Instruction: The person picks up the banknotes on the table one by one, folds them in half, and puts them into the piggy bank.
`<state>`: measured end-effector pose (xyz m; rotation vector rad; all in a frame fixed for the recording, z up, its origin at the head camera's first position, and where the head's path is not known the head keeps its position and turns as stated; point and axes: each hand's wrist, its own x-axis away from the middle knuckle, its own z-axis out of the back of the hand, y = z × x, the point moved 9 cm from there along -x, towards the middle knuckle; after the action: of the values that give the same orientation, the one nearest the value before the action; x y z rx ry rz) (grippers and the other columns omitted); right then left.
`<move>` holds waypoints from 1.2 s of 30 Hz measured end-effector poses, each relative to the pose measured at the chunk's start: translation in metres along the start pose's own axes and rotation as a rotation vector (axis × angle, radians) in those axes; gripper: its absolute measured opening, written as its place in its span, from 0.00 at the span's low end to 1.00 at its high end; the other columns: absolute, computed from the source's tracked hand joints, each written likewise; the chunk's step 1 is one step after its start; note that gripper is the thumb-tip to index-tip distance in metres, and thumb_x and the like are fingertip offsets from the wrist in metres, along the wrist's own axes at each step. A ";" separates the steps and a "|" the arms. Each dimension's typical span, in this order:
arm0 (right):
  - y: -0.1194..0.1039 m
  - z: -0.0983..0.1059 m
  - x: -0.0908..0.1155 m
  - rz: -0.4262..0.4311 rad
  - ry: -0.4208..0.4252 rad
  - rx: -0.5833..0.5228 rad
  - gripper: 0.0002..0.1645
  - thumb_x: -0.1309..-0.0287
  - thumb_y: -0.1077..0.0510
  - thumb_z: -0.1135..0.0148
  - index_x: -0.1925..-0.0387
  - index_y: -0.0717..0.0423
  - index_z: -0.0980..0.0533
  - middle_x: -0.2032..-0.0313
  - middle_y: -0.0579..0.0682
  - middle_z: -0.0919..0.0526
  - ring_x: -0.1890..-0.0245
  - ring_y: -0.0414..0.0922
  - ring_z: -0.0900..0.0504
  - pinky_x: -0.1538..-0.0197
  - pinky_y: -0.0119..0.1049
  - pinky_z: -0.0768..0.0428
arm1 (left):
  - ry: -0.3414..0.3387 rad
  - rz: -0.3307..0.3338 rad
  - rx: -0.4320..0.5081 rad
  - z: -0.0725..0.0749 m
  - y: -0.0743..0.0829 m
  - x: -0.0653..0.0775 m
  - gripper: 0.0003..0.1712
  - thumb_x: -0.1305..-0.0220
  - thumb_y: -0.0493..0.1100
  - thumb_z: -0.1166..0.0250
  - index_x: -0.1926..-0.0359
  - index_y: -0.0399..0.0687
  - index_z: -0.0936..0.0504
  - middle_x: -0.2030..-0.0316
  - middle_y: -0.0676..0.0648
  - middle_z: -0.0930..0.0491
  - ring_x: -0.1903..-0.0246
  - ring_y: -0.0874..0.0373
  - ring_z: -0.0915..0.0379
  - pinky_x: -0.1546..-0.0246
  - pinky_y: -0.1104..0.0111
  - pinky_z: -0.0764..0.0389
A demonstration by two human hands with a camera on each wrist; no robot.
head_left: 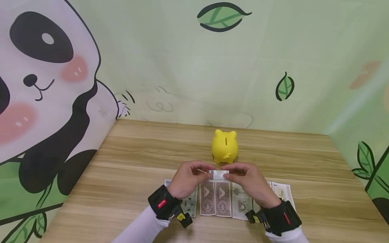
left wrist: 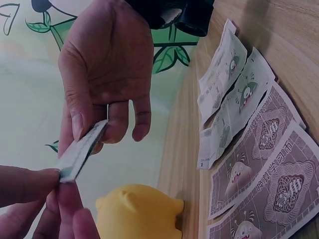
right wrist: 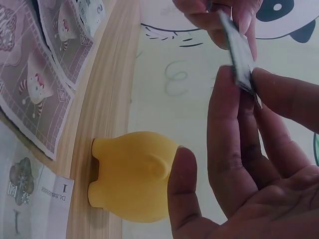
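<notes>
Both hands hold a small folded play banknote (head_left: 219, 174) up above the table, one at each end. My left hand (head_left: 186, 179) pinches its left end between thumb and fingers. At the opposite end, the thumb and fingers of my right hand (head_left: 251, 180) pinch it too. From the side, the folded note (left wrist: 82, 152) looks like a narrow, flat strip with layered edges. Just beyond the hands stands a yellow piggy bank (head_left: 225, 148), its dark slot visible on top. Two brownish-purple play banknotes (head_left: 207, 199) lie under the hands.
Greenish play banknotes (head_left: 242, 204) and a pale note (head_left: 282, 192) continue the row, partly covered by the hands and wrist cameras. The wooden table (head_left: 152, 145) meets a pale green printed backdrop (head_left: 170, 60) behind the piggy bank. A panda print covers the left side.
</notes>
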<state>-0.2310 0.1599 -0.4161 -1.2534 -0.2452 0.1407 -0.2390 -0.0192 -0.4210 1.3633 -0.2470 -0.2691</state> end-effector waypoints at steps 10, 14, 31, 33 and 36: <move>0.000 0.003 0.000 -0.009 0.023 0.002 0.18 0.36 0.57 0.30 0.46 0.56 0.16 0.55 0.53 0.12 0.53 0.44 0.16 0.47 0.37 0.19 | -0.053 -0.013 0.016 -0.004 0.000 -0.001 0.17 0.35 0.35 0.30 0.45 0.45 0.13 0.54 0.41 0.14 0.62 0.49 0.14 0.54 0.49 0.12; 0.000 0.004 0.000 -0.014 0.036 -0.006 0.18 0.35 0.56 0.30 0.46 0.56 0.16 0.56 0.53 0.13 0.53 0.46 0.18 0.46 0.40 0.20 | -0.100 -0.052 -0.013 -0.009 0.002 -0.001 0.22 0.35 0.35 0.29 0.40 0.47 0.16 0.57 0.41 0.15 0.64 0.52 0.15 0.54 0.47 0.13; 0.002 0.001 -0.001 -0.019 0.010 -0.035 0.18 0.33 0.57 0.32 0.44 0.57 0.16 0.43 0.54 0.13 0.45 0.45 0.17 0.41 0.39 0.21 | -0.115 -0.081 -0.036 -0.012 0.005 0.001 0.21 0.35 0.35 0.30 0.41 0.48 0.15 0.54 0.38 0.15 0.63 0.54 0.16 0.58 0.64 0.12; 0.002 0.000 -0.001 -0.012 0.006 -0.039 0.18 0.34 0.57 0.31 0.44 0.57 0.16 0.43 0.55 0.13 0.45 0.45 0.17 0.42 0.39 0.21 | -0.106 -0.076 -0.052 -0.011 0.005 0.001 0.21 0.35 0.35 0.30 0.41 0.49 0.15 0.53 0.40 0.14 0.63 0.59 0.18 0.60 0.69 0.14; 0.002 -0.001 -0.001 -0.007 0.001 -0.043 0.18 0.35 0.57 0.31 0.45 0.58 0.16 0.43 0.55 0.13 0.46 0.45 0.17 0.42 0.39 0.21 | -0.099 -0.072 -0.063 -0.011 0.004 0.001 0.21 0.35 0.35 0.30 0.42 0.49 0.15 0.52 0.41 0.14 0.63 0.60 0.19 0.60 0.70 0.15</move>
<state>-0.2318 0.1594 -0.4180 -1.2955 -0.2529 0.1301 -0.2348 -0.0087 -0.4191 1.2997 -0.2701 -0.4025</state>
